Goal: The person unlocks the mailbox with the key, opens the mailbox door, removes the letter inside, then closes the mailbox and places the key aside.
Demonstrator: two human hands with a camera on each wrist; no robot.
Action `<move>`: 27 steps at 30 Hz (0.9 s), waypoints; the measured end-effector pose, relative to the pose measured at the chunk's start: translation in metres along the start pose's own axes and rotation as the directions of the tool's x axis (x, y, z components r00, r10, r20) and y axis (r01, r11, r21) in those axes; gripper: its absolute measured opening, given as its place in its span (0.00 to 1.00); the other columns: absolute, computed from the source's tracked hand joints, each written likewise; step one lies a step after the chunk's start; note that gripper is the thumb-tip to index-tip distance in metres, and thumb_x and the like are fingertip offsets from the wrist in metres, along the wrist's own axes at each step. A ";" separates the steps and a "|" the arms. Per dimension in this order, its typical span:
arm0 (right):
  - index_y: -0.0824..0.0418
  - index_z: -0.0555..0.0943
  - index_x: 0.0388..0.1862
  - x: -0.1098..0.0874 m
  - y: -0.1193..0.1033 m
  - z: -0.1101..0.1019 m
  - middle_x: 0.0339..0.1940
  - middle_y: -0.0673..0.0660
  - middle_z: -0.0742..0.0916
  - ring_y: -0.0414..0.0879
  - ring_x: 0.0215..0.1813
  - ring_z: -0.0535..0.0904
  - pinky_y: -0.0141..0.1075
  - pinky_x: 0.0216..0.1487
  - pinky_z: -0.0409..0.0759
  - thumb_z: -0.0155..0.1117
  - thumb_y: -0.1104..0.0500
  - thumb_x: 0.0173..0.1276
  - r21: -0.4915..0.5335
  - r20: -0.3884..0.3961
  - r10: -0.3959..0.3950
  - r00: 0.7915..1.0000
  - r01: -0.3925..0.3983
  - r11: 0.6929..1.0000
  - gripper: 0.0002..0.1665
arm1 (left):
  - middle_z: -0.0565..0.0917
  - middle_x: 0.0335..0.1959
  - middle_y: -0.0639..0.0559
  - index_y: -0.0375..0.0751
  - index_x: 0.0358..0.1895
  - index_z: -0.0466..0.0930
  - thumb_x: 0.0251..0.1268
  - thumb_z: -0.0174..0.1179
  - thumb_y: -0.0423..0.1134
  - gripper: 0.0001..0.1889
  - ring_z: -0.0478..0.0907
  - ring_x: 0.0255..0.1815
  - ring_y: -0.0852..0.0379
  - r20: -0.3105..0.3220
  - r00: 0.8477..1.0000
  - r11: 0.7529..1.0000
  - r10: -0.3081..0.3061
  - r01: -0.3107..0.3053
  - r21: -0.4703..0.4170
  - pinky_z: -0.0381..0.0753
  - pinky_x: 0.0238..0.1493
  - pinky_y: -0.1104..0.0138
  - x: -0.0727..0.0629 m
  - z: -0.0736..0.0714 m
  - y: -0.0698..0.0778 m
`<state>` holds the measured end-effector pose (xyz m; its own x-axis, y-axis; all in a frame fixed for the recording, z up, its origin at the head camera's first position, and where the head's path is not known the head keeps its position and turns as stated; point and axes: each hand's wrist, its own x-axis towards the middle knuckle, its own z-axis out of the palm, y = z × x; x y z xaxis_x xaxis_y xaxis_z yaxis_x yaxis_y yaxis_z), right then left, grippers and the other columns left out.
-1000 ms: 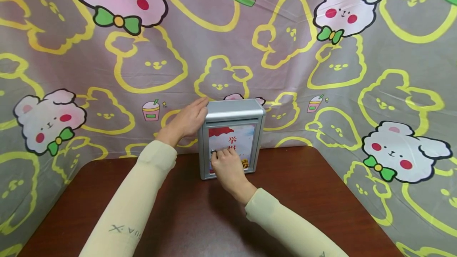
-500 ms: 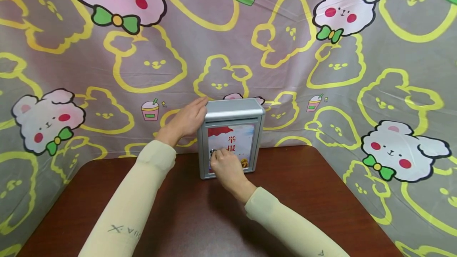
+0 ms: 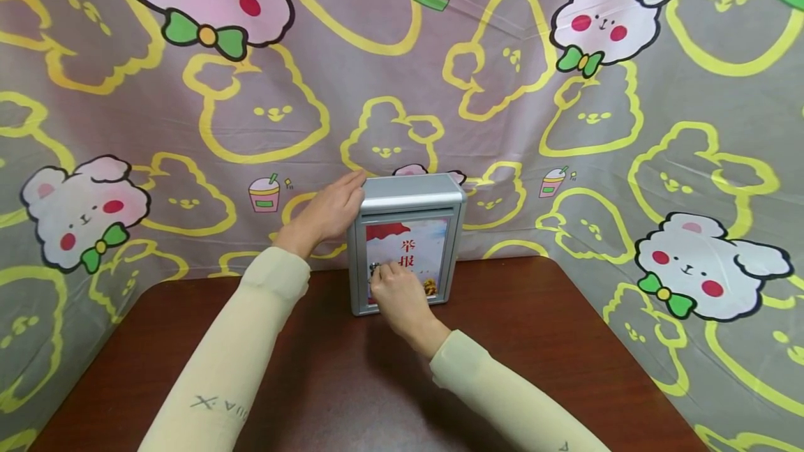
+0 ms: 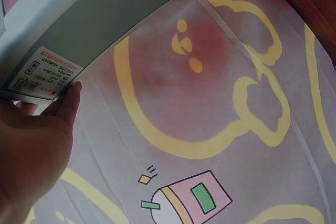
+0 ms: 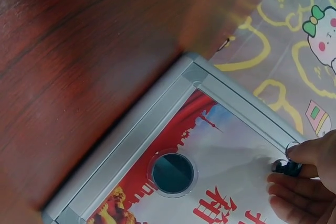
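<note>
1. The box stands upright on the bench, a little right of the middle and close to the far edge. It has a grey frame, and its front, with a picture sheet bearing red lettering, faces the near side.
2. A small shiny lock piece sits at the left part of that front; whether a key is in it is hard to tell. The right wrist view also shows a round window in the sheet.
3. The right hand pinches the lock piece, its fingers curled in front of the sheet.
4. The left hand rests at the box's upper left corner, fingers fairly straight; the left wrist view shows a printed label just beside the fingertips.
5. The step in hand looks like working the lock piece while the other hand steadies the box. The next move seems to call for a firm pinch and a braced box, so that it does not tip.
6. The bench is dark red-brown wood, glossy toward the near side.
7. Behind and to both sides hangs a pinkish-grey cloth printed with rabbits, yellow outlines and drink cups.
</note>
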<state>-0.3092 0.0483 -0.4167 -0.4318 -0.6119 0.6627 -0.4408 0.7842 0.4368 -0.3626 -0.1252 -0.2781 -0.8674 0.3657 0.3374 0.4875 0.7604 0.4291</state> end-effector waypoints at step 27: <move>0.66 0.89 0.38 -0.002 -0.003 -0.001 0.27 0.55 0.86 0.47 0.31 0.81 0.37 0.29 0.84 0.65 0.65 0.70 0.026 -0.009 0.045 0.999 -0.045 0.999 0.07 | 0.56 0.83 0.45 0.39 0.81 0.57 0.80 0.32 0.48 0.32 0.51 0.83 0.47 -0.016 1.000 1.000 0.006 -0.006 -0.001 0.50 0.82 0.53 0.000 0.001 -0.001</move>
<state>-0.3066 0.0475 -0.4186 -0.4440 -0.5748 0.6873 -0.4411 0.8079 0.3908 -0.3629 -0.1251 -0.2797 -0.8627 0.3617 0.3533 0.4929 0.7574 0.4282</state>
